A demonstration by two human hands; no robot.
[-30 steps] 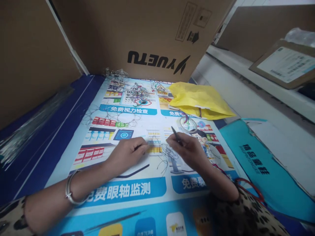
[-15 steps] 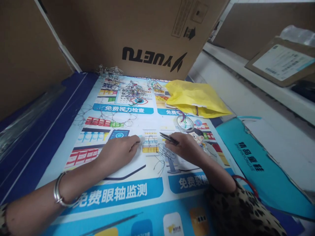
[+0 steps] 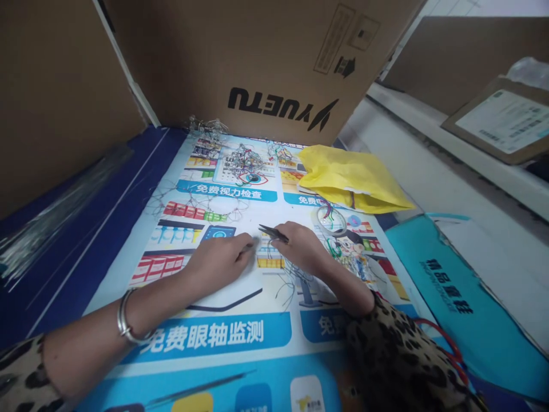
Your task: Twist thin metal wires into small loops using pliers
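My left hand (image 3: 225, 257) is closed in a pinch over the printed sheet (image 3: 246, 369). What sits between its fingertips is too small to make out. My right hand (image 3: 302, 246) is wrapped around dark tweezers (image 3: 274, 233), whose slim tips point left, just above and beside my left fingertips. Below my right hand, a loose bunch of thin dark wires (image 3: 294, 280) lies on the sheet. A roll of clear tape (image 3: 319, 220) rests to the right of that hand, with coloured threads close to it.
A tangle of thin wires (image 3: 244, 160) lies farther back, near a yellow bag (image 3: 355, 177). Cardboard (image 3: 274, 51) stands upright behind the sheet. Clear plastic strips (image 3: 55, 212) lie at left, and a teal box panel (image 3: 433, 274) at right.
The whole view has shifted a little. My right hand has moved leftward, bringing the tweezers' tips close to my left fingertips. My left hand stays pinched in about the same place.
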